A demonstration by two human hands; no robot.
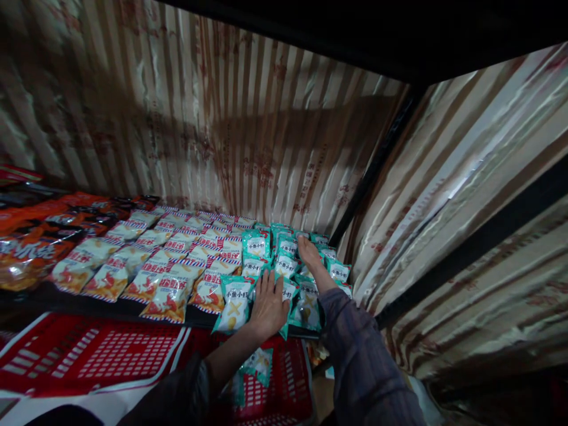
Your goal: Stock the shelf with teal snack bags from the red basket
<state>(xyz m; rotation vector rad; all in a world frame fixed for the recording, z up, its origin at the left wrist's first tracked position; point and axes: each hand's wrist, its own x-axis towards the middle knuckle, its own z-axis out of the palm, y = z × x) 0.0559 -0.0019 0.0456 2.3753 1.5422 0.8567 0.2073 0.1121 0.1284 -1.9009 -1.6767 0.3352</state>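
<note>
My left hand [269, 306] lies palm down on the front teal snack packets [234, 303], its fingers stretched out and slightly apart. Farther back, my right hand [310, 254] reaches over the same group and rests against packets near the rear. Its fingers look extended, though their tips are partly hidden, and no packet shows in its grasp. Several rows of these small teal-and-white bags fill the right end of the black shelf [208, 317]. One teal packet [258, 365] lies lower down, in the red basket [290, 378] below my left forearm.
White-and-red snack bags [171, 290] stand in rows left of the teal ones, with orange-and-black bags [38, 248] beyond them. Another red basket [106, 352] sits below the shelf front. A striped curtain [266, 130] hangs behind; a dark post [377, 165] rises at the right corner.
</note>
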